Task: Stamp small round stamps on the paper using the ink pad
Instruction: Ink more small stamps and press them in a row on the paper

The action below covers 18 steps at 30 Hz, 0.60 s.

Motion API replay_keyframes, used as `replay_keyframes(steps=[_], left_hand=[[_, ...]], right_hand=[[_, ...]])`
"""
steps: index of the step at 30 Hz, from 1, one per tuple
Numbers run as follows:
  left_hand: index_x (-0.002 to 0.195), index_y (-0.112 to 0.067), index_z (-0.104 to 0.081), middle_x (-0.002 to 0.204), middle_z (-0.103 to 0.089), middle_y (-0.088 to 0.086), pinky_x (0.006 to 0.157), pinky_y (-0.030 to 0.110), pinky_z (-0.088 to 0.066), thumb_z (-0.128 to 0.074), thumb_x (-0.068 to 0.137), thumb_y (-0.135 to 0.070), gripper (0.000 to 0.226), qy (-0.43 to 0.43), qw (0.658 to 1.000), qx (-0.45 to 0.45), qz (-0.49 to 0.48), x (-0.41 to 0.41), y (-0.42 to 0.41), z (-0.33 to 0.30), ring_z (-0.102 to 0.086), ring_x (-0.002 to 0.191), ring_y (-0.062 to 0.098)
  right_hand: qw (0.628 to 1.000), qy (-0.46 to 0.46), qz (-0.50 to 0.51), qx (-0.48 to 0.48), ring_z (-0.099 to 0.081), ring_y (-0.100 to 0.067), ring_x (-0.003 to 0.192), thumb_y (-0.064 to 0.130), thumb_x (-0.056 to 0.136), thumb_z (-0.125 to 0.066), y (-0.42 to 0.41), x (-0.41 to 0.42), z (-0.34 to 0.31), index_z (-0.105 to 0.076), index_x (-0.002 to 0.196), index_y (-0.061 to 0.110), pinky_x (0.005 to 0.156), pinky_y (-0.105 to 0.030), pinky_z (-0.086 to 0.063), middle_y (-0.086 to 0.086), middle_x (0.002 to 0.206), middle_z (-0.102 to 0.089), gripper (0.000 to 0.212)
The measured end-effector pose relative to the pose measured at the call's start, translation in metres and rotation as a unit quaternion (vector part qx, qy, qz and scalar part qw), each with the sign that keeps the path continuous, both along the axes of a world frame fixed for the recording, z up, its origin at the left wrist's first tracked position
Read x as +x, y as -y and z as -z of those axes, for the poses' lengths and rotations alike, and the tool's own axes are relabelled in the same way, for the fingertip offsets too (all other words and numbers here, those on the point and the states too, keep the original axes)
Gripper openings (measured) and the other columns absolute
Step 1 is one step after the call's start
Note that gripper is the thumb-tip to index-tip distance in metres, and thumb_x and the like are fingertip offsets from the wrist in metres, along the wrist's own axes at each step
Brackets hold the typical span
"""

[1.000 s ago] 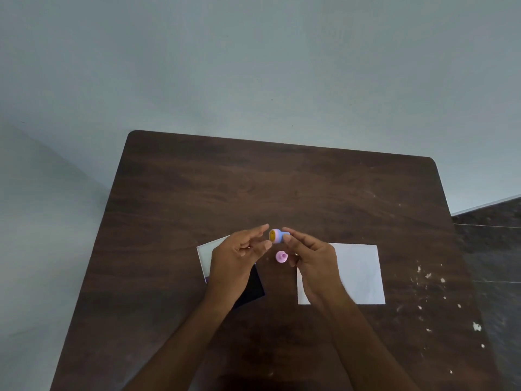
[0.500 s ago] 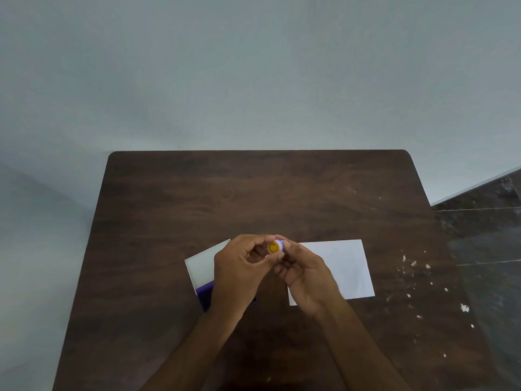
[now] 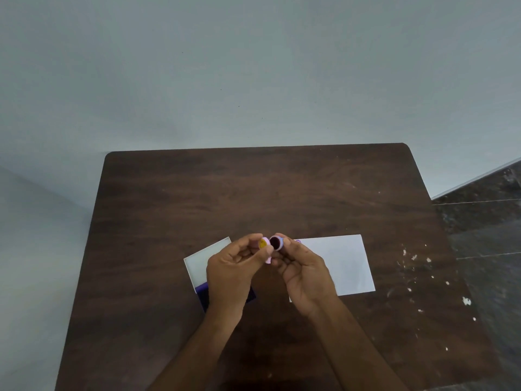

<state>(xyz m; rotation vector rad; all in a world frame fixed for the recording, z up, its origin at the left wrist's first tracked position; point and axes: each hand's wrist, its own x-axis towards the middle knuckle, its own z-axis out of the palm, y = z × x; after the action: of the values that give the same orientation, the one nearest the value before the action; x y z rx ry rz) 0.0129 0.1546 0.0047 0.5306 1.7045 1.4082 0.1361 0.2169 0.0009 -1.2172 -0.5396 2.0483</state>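
Both hands are raised above the table's middle, fingertips close together. My left hand (image 3: 229,266) pinches a small round piece with a yellow face (image 3: 263,243). My right hand (image 3: 306,273) pinches a small round purple stamp piece (image 3: 276,243) whose dark hollow faces me. A bit of pink (image 3: 268,260) peeks out below my left thumb. The white paper (image 3: 344,263) lies flat to the right, partly under my right hand. The ink pad (image 3: 203,290), with its white lid (image 3: 201,259) open, lies under my left hand and is mostly hidden.
The dark wooden table (image 3: 253,193) stands against a pale wall. White specks (image 3: 417,280) dot the table's right side. Dark floor tiles (image 3: 490,221) show beyond the right edge.
The round stamp, held as one piece between both hands, has come apart into two. The yellow-faced part stays in my left hand, the purple part in my right.
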Motion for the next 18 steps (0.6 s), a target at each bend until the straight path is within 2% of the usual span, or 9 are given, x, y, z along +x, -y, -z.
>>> replay_keyframes(steps=[2,4,6,8,11,15,18], left_hand=[[0.097,-0.031,-0.076,0.095,-0.076,-0.008,0.075,0.019,-0.054,-0.082,0.070,-0.036,0.028,0.067,0.997,-0.012,-0.028,-0.007,0.002,0.004,-0.071,0.091,0.010],[0.103,-0.027,-0.074,0.101,-0.076,-0.001,0.082,0.028,-0.054,-0.083,0.069,-0.039,0.037,0.149,0.989,-0.011,-0.018,-0.018,0.003,0.008,-0.070,0.095,0.016],[0.111,-0.025,-0.071,0.107,-0.073,0.004,0.084,0.027,-0.054,-0.082,0.070,-0.039,0.045,0.223,0.975,0.010,0.001,-0.026,0.004,0.011,-0.068,0.097,0.018],[0.117,-0.026,-0.069,0.111,-0.072,0.007,0.085,0.025,-0.054,-0.076,0.075,-0.033,0.044,0.268,0.963,0.019,-0.001,-0.031,0.003,0.015,-0.068,0.099,0.017],[0.112,-0.018,-0.071,0.113,-0.071,0.014,0.081,0.025,-0.056,-0.073,0.074,-0.021,0.038,0.335,0.942,0.012,-0.029,-0.037,0.001,0.022,-0.069,0.098,0.021],[0.109,-0.011,-0.072,0.113,-0.070,0.016,0.081,0.025,-0.057,-0.073,0.078,-0.012,0.032,0.341,0.940,-0.010,-0.001,-0.039,-0.001,0.027,-0.069,0.103,0.025],[0.111,-0.017,-0.071,0.110,-0.073,0.008,0.086,0.028,-0.056,-0.080,0.070,-0.015,0.042,0.271,0.962,-0.028,0.033,-0.039,-0.004,0.030,-0.070,0.102,0.023]], right_hand=[[1.000,0.016,0.018,0.008,-0.070,-0.031,0.089,0.018,0.076,-0.070,-0.002,0.002,-0.001,-0.072,0.103,-0.003,0.075,-0.036,-0.060,-0.020,0.101,-0.072,0.035],[1.000,0.005,0.020,0.005,-0.070,-0.028,0.080,0.017,0.076,-0.069,-0.004,0.006,-0.003,-0.073,0.102,-0.003,0.069,-0.032,-0.059,-0.018,0.096,-0.073,0.032],[1.000,-0.010,0.017,-0.011,-0.070,-0.026,0.077,0.015,0.080,-0.068,-0.004,0.009,-0.005,-0.072,0.103,-0.003,0.068,-0.031,-0.058,-0.018,0.095,-0.073,0.030],[0.999,-0.029,0.023,-0.031,-0.069,-0.026,0.076,0.012,0.086,-0.064,-0.004,0.010,-0.005,-0.072,0.104,-0.002,0.068,-0.032,-0.059,-0.019,0.096,-0.072,0.024],[0.997,-0.042,0.036,-0.051,-0.070,-0.025,0.074,0.010,0.091,-0.059,-0.003,0.010,-0.005,-0.074,0.101,-0.001,0.066,-0.031,-0.059,-0.020,0.096,-0.072,0.021],[0.997,-0.046,0.036,-0.057,-0.070,-0.024,0.072,0.014,0.081,-0.065,-0.004,0.008,-0.008,-0.077,0.094,0.001,0.066,-0.032,-0.059,-0.019,0.091,-0.073,0.021],[0.997,-0.033,0.037,-0.066,-0.070,-0.024,0.073,0.015,0.081,-0.066,-0.006,0.006,-0.007,-0.077,0.093,0.003,0.066,-0.032,-0.059,-0.018,0.092,-0.074,0.020]])
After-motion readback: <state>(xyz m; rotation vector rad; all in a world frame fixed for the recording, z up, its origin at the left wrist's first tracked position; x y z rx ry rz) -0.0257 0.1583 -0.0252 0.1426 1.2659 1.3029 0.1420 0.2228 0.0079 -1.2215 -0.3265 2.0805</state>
